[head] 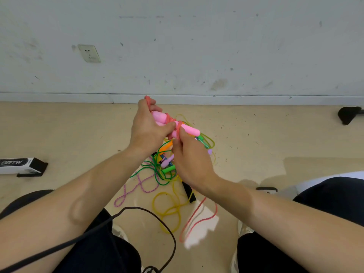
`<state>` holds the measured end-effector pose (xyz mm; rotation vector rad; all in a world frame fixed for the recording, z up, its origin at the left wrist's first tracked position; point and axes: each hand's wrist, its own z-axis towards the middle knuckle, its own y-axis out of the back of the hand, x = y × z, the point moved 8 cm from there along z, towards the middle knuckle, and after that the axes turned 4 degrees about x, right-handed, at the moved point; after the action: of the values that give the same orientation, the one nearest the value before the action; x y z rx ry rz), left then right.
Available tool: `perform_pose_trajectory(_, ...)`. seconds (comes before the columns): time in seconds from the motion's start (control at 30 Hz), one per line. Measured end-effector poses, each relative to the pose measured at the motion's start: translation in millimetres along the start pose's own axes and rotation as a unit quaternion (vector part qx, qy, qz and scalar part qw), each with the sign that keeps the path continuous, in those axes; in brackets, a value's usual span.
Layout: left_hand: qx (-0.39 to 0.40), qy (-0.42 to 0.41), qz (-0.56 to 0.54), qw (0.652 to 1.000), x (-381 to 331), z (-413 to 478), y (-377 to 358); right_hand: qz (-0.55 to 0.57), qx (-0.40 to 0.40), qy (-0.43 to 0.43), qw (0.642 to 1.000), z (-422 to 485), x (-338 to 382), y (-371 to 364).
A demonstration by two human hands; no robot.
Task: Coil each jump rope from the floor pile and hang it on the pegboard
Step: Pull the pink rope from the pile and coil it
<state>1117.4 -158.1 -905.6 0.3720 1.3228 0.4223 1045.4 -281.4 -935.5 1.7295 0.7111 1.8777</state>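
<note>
My left hand (146, 127) grips a pair of pink jump-rope handles (190, 130), held together above the floor. A coral-pink cord (174, 123) is wound several times around the handles. My right hand (190, 158) pinches that cord just below the handles. A loose loop of the same pink cord (199, 217) trails on the floor near my knees. Under my hands lies the pile of tangled ropes (167, 170): green, yellow and purple-braided cords with green, lilac and orange handles. No pegboard is in view.
A white wall with a socket (89, 53) stands right behind the pile. A black-and-white box (19, 166) lies on the floor at the left. A black cable (137, 209) loops across my lap. A dark object (348, 114) sits at the far right.
</note>
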Motion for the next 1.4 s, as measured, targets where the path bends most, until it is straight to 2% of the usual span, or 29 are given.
perform_pose_trajectory(0.07,-0.003,-0.002,-0.001,1.0,1,-1,0,0.123,-0.042,-0.046,0.99,-1,-4,6)
perform_pose_trajectory(0.17,0.001,-0.019,0.005,1.0,-1,-4,-4,0.368,-0.061,-0.173,0.911,-4,-24,7)
perform_pose_trajectory(0.23,0.009,-0.017,-0.02,1.0,2,-4,-8,0.445,-0.04,-0.181,0.876,-3,-23,7)
perform_pose_trajectory(0.27,0.013,-0.008,-0.038,0.999,5,-3,-10,0.459,-0.035,-0.171,0.871,-2,-20,10)
perform_pose_trajectory(0.33,0.024,0.03,-0.089,0.995,10,-1,-13,0.427,-0.046,-0.122,0.895,3,-15,18)
perform_pose_trajectory(0.4,0.038,0.083,-0.152,0.984,14,-2,-17,0.324,-0.068,-0.05,0.942,7,-8,28)
perform_pose_trajectory(0.47,0.041,0.132,-0.2,0.97,16,-3,-18,0.248,-0.073,-0.011,0.966,9,-4,30)
perform_pose_trajectory(0.6,0.031,0.198,-0.26,0.945,24,-2,-15,0.174,-0.053,0.017,0.983,7,4,33)
perform_pose_trajectory(0.7,0.015,0.213,-0.256,0.943,25,-8,-14,0.06,-0.044,0.085,0.994,7,17,28)
perform_pose_trajectory(0.83,0.006,0.244,-0.258,0.935,31,-12,-16,-0.022,0.007,0.112,0.993,9,19,1)
perform_pose_trajectory(0.9,0.007,0.255,-0.252,0.934,33,-10,-17,0.003,0.007,0.115,0.993,3,21,-5)
perform_pose_trajectory(0.97,-0.001,0.262,-0.257,0.93,34,-8,-15,0.089,-0.039,0.098,0.99,-6,19,1)
perform_pose_trajectory(1.07,-0.018,0.27,-0.276,0.922,38,-2,-8,0.174,-0.087,0.009,0.981,-7,-1,12)
perform_pose_trajectory(1.13,-0.012,0.275,-0.296,0.915,43,3,-5,0.176,-0.042,-0.012,0.983,-3,-8,15)
perform_pose_trajectory(1.23,0.044,0.28,-0.305,0.909,42,4,-7,0.16,0.049,0.0,0.986,12,-18,14)
perform_pose_trajectory(1.4,0.157,0.245,-0.265,0.919,26,1,-10,0.007,0.162,-0.041,0.986,39,-59,25)
